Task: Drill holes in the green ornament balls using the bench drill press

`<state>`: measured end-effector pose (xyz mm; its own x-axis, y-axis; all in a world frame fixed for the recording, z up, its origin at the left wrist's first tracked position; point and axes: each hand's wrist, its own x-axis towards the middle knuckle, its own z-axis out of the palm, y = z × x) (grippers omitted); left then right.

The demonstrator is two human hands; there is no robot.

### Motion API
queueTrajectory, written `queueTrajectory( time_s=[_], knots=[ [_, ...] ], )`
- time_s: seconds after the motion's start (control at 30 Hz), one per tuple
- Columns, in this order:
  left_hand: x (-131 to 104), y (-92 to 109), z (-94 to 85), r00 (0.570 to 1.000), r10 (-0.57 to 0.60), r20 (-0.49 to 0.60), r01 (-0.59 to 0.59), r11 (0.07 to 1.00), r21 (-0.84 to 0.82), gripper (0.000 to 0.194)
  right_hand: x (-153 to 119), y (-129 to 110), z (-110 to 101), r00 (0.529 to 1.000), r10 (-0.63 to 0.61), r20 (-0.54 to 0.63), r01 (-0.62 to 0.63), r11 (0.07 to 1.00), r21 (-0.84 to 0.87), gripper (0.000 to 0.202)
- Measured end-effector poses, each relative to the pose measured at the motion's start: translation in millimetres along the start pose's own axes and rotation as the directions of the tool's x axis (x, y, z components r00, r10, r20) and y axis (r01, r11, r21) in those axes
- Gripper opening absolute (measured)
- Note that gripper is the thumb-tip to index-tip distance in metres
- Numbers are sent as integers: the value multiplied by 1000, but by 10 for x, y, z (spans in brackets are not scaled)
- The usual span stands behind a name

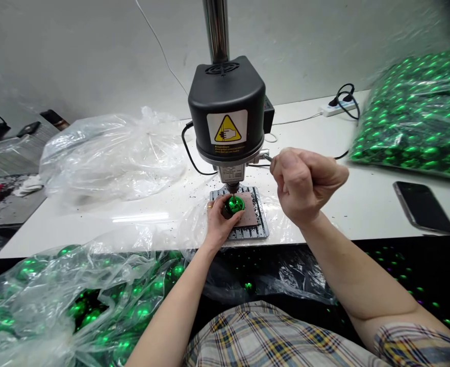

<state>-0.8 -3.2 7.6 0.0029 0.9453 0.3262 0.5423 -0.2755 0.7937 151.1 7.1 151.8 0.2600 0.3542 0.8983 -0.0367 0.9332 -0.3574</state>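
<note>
A black drill press with a yellow warning label stands at the middle of the table. Under its chuck, a shiny green ball rests on a brown board over the slotted metal base. My left hand holds the ball from the left, thumb and fingers around it, with the drill bit at its top. My right hand is closed round the press's lever, to the right of the drill head.
Clear plastic bags lie at the left of the white table. A bag of green balls sits at right, near a phone and a power strip. Another ball-filled bag is at lower left.
</note>
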Motion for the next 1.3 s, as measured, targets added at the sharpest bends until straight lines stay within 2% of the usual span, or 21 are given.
queueTrajectory(
  time_s=[0.13, 0.27, 0.3, 0.43, 0.5, 0.57, 0.63, 0.73, 0.87, 0.97, 1.13, 1.3],
  knots=[
    [8, 4, 9, 1000, -1, -1, 1, 1000, -6, 50, -159, 56, -96, 992, -108, 59, 108, 994, 12, 43],
    [8, 9, 16, 1000, -19, -6, 19, 999, -44, 51, -292, 82, -152, 960, -206, 193, 200, 979, 49, 41],
    [5, 10, 17, 1000, -23, -5, 22, 999, -48, 50, -291, 77, -141, 960, -210, 185, 204, 978, 52, 41],
    [-4, 19, 23, 999, -43, -8, 42, 997, -71, 50, -53, 15, -2, 998, -55, -24, 56, 998, 28, 46],
    [-2, 36, 32, 997, -78, -20, 76, 993, -94, 50, 174, -10, 80, 996, 63, -59, -62, 998, 25, 49],
    [-3, 61, 41, 993, -117, -34, 112, 987, -116, 50, 404, -6, 138, 981, 189, -40, -187, 981, 43, 46],
    [-18, 88, 43, 989, -140, -48, 132, 980, -148, 49, 582, 25, 170, 946, 323, -27, -320, 945, 63, 42],
    [-90, 112, 19, 984, -153, -95, 134, 974, -185, 49, 707, 79, 187, 896, 442, -44, -435, 894, 105, 45],
    [-251, 112, -71, 972, -115, -203, 98, 991, -94, 49, 708, 85, 196, 884, 466, -38, -456, 878, 145, 54],
    [-363, 115, -164, 965, -14, -262, 15, 1000, 3, 48, 691, 66, 195, 881, 472, -33, -467, 879, 91, 55],
    [-474, 151, -264, 943, 155, -296, -125, 985, 118, 47, 681, 73, 174, 894, 448, -35, -446, 894, 53, 51],
    [-524, 220, -253, 948, 145, -284, -121, 988, 99, 47, 666, 68, 182, 889, 457, -25, -454, 887, 82, 49]
  ],
)
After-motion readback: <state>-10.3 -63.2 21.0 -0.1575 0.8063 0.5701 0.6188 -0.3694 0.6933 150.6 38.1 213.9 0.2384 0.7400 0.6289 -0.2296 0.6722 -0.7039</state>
